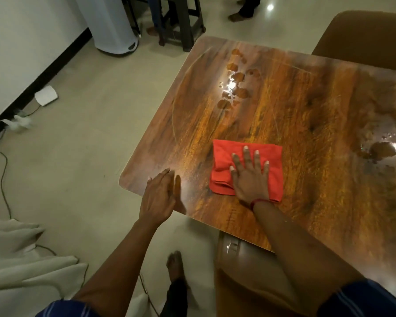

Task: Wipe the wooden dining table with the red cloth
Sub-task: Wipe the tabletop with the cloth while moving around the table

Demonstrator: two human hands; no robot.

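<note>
Brown chair (364,40) — white bin (111,24)

No legible text anywhere.

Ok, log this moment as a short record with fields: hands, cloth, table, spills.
right hand: flat on the cloth, fingers spread
left hand: open at the table's near left corner, holds nothing
cloth: red, folded, flat on the table near the front edge
table: wooden, glossy
spills: one patch of puddles beyond the cloth, another at the right edge of view; cloth touches neither
</note>
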